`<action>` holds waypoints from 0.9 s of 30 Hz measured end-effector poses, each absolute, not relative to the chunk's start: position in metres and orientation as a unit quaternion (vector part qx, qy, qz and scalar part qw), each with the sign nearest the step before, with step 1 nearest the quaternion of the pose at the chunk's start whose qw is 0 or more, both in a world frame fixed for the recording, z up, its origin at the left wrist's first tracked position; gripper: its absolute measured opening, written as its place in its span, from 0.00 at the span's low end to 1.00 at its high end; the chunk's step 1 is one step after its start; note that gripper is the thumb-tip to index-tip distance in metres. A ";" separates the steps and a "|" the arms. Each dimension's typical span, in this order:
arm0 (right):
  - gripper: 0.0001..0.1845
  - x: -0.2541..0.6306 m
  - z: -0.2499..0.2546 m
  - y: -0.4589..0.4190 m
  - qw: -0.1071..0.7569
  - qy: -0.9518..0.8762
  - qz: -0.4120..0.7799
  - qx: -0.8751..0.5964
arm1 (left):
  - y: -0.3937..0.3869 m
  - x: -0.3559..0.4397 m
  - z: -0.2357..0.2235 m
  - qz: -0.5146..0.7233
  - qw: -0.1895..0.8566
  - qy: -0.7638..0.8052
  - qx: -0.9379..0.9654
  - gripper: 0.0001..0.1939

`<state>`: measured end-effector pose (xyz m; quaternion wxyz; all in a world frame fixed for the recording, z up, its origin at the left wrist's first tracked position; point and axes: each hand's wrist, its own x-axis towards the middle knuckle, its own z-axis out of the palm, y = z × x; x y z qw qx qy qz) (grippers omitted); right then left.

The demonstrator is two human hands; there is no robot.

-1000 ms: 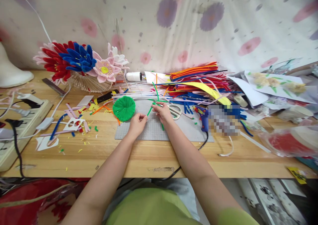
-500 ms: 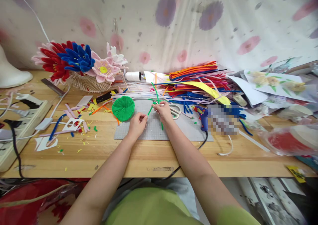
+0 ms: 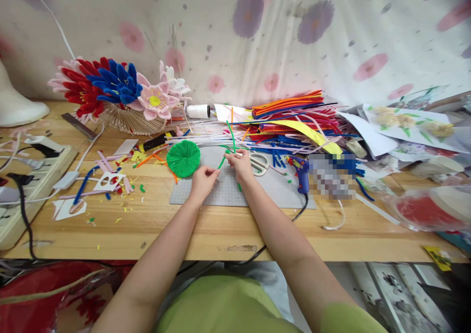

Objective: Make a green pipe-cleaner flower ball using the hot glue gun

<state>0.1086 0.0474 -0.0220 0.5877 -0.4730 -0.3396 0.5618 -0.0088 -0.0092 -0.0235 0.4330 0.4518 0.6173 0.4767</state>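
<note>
Between my two hands, just above the grey cutting mat (image 3: 228,194), runs a green pipe cleaner (image 3: 222,163). My left hand (image 3: 203,182) is closed in a pinch on its lower end. My right hand (image 3: 241,165) is closed too, its fingers around the upper part. Another length of green pipe cleaner (image 3: 232,134) sticks up past the right fingers, and a green end shows below that hand; whether these are one piece I cannot tell. A round green pipe-cleaner disc (image 3: 183,159) lies left of my hands. White-handled scissors (image 3: 259,164) rest right beside my right hand.
A blue hot glue gun (image 3: 302,173) lies at the mat's right edge. Bundles of coloured pipe cleaners (image 3: 290,108) are heaped behind. Pipe-cleaner flowers (image 3: 117,84) stand at back left, near scraps and a power strip (image 3: 55,171).
The whole view has shifted slightly. Both hands keep their pinch on the green pipe cleaner, and their positions have barely changed.
</note>
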 end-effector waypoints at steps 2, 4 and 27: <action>0.30 0.108 -0.023 0.048 0.585 -0.338 0.566 -0.472 | -0.009 -0.010 -0.019 0.490 0.502 0.589 0.401 0.11; 0.29 0.107 -0.024 0.049 0.586 -0.334 0.566 -0.473 | -0.008 -0.012 -0.015 0.490 0.556 0.564 0.364 0.12; 0.28 0.106 -0.029 0.053 0.575 -0.367 0.575 -0.452 | -0.008 -0.013 -0.027 0.434 0.393 0.600 0.545 0.08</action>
